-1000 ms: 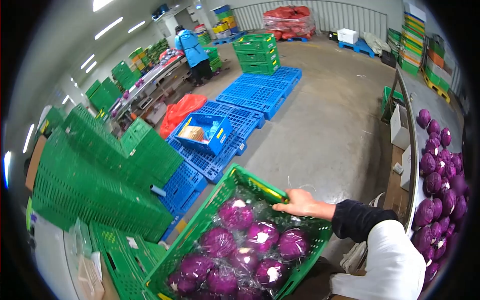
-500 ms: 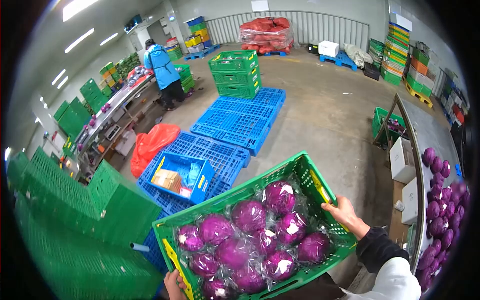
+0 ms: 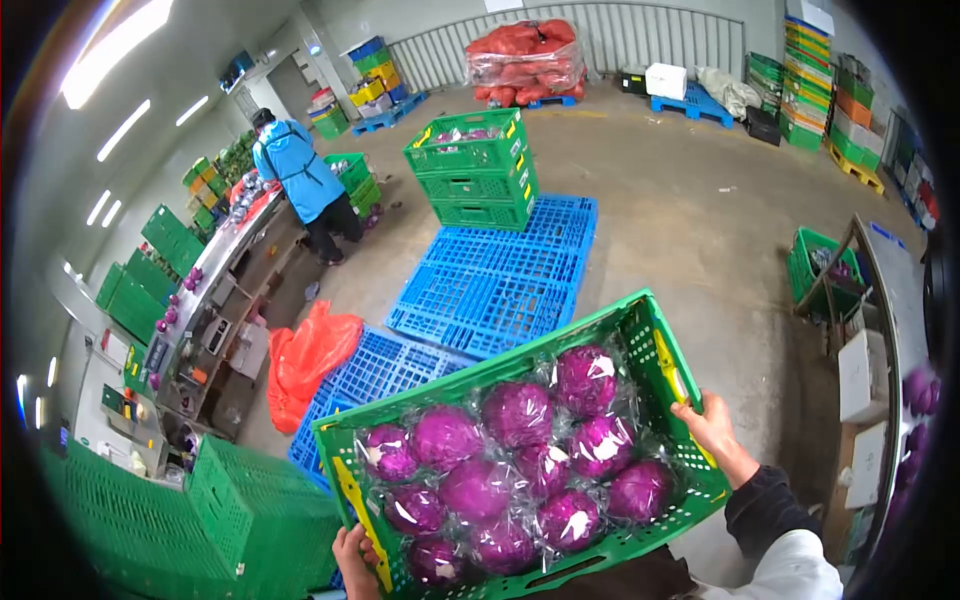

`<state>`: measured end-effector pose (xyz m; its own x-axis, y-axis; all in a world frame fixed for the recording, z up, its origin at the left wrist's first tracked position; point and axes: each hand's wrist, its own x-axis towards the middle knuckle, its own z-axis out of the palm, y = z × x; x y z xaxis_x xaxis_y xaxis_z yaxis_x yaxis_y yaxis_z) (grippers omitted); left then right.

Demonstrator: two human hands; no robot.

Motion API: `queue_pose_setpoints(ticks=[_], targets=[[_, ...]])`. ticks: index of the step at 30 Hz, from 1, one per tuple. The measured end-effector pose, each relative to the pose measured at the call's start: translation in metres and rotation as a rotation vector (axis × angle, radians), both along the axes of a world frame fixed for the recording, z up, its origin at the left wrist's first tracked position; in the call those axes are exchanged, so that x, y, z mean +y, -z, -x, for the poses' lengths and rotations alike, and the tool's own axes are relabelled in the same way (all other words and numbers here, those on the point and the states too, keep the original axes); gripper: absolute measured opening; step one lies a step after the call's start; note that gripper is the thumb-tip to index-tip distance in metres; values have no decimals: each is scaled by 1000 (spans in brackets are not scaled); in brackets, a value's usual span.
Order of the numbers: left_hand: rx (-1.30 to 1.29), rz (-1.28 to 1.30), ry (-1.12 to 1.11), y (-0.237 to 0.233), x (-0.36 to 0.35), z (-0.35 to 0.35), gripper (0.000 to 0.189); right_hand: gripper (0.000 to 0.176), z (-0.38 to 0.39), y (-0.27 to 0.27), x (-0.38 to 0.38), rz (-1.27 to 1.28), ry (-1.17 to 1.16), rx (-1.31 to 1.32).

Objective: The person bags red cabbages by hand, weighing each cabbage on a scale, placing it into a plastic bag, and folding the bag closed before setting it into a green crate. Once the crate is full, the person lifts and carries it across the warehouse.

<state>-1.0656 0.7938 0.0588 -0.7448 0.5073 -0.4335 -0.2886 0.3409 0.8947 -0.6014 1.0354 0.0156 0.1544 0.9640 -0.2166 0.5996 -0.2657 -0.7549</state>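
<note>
A green plastic crate (image 3: 480,368) with yellow handle strips is held out in front of me, tilted. Inside it lie several purple cabbages (image 3: 480,490), each wrapped in clear film. My left hand (image 3: 355,562) is closed on the crate's left end by the yellow handle, partly cut off at the bottom of the view. At the opposite end, my right hand (image 3: 715,432) grips the rim beside the other yellow handle, thumb on the inner side. The fingers under the rim are hidden.
Blue pallets (image 3: 500,280) lie ahead, one carrying stacked green crates (image 3: 475,160). A red bag (image 3: 305,360) lies beside them. Green crates (image 3: 200,510) stand close on my left. A metal table (image 3: 895,290) runs along the right. A person in blue (image 3: 300,180) stands at a long table.
The view has swung and moved forward: the pallets and stacked crates appear nearer, and the right table has slid toward the edge. Both hands keep hold of the crate.
</note>
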Motion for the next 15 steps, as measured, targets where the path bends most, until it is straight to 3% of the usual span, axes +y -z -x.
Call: queue_pose_setpoints(ticks=[7,15], targets=[[50,55,-54,-12,152,77,20,33,81,-10,145,36,-8,-31],[-20,99,87,-54,351,188,15,37,158,-54,293,115,77,-40]])
